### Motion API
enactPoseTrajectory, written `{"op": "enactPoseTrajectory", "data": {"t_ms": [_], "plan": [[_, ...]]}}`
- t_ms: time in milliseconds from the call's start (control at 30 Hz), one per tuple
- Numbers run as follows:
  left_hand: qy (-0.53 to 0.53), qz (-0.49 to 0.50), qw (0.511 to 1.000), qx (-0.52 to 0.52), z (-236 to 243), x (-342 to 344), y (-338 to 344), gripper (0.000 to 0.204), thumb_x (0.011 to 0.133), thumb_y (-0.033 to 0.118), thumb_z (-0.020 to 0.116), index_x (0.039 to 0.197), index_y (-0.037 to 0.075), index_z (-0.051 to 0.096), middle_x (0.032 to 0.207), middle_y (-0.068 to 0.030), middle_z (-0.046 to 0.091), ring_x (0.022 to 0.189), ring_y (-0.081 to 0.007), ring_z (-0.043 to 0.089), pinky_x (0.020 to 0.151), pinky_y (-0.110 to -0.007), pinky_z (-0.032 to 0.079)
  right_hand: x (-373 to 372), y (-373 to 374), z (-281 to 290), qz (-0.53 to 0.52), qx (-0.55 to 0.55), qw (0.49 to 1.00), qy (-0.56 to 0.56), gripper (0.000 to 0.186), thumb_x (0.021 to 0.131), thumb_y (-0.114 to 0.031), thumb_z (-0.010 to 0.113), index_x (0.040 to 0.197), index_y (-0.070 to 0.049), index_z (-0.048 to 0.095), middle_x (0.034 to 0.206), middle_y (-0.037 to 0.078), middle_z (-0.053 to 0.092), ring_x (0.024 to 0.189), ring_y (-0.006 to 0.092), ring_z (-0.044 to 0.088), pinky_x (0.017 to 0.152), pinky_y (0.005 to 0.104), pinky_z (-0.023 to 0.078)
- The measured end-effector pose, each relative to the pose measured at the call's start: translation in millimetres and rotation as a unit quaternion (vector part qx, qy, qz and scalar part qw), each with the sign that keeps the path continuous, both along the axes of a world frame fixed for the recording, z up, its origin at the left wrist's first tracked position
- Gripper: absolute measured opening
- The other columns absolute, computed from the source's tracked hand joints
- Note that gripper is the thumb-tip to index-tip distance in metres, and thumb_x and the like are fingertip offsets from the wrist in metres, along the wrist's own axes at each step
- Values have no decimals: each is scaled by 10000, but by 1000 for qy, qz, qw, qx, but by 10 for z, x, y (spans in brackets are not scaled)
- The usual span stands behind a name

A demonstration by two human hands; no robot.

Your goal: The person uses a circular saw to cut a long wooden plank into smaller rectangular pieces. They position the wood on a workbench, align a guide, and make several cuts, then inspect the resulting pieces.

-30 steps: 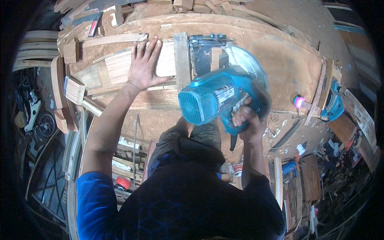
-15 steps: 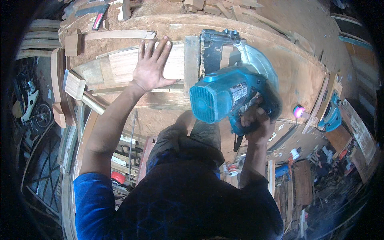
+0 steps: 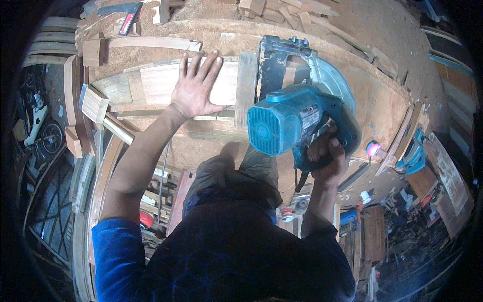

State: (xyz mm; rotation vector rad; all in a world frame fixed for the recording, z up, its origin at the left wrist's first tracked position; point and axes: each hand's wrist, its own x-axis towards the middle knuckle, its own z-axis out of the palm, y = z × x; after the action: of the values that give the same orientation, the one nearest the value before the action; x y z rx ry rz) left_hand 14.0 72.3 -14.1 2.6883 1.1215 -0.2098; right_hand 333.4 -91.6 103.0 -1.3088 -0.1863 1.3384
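Note:
My left hand (image 3: 195,93) lies flat with spread fingers on a pale wooden board (image 3: 160,83), just left of a grey wooden strip (image 3: 246,83) that crosses it. My right hand (image 3: 328,157) is wrapped round the rear handle of a teal circular saw (image 3: 284,123). Against the strip's right side sits the saw's dark base plate (image 3: 271,65). A clear, dusty guard (image 3: 334,75) curves over the right of the saw. The saw's body hides its blade and the board's right end.
Sawdust covers the workbench (image 3: 382,95). A curved wood strip (image 3: 151,43) and a wood block (image 3: 93,52) lie beyond my left hand. Offcuts (image 3: 274,12) are scattered at the far edge. At right are a pink-and-white round object (image 3: 373,148) and another teal tool (image 3: 413,160).
The saw has shifted slightly forward, away from me, along the grey strip, with my right hand still on it. My left hand stays on the board. The whole view has shifted a little.

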Motion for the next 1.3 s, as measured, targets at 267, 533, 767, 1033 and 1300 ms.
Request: {"op": "enactPoseTrajectory", "data": {"t_ms": [267,533,767,1033,1300], "plan": [[23,24,998,-47,28,22,16,1227,704,841,618,1597,64,297,1684,-131,215,1529,-399,192,1250,-649,72,56,158,-2,-2,6,1000,20,446,958,-232,665,1311,13,546,685,10,505,523,123,489,472,280,403],[-23,28,999,-40,-10,0,-15,1212,695,812,661,1570,39,336,1659,-153,271,1518,-411,224,1242,-654,81,80,518,56,-2,32,999,23,435,942,-160,671,1305,50,556,654,49,558,504,143,520,488,306,438],[-5,44,998,-38,69,18,-6,1229,677,797,682,1580,44,322,1661,-156,271,1537,-407,201,1260,-612,58,129,1017,118,17,48,999,15,382,988,-159,613,1324,17,565,667,26,522,549,143,534,523,304,474],[-9,122,992,5,165,-192,-233,1290,680,833,696,1635,103,229,1693,-235,124,1568,-456,46,1268,-591,12,1188,715,400,16,34,977,-210,333,971,-149,663,1258,12,613,734,22,577,597,113,549,563,288,469],[-4,202,978,-48,314,-1104,-213,1259,697,648,822,1597,-6,231,1633,-285,234,1521,-490,188,1263,-527,213,1753,-57,-162,93,-136,765,-622,397,895,-214,775,1144,82,686,956,161,744,814,246,707,781,383,559]]}}
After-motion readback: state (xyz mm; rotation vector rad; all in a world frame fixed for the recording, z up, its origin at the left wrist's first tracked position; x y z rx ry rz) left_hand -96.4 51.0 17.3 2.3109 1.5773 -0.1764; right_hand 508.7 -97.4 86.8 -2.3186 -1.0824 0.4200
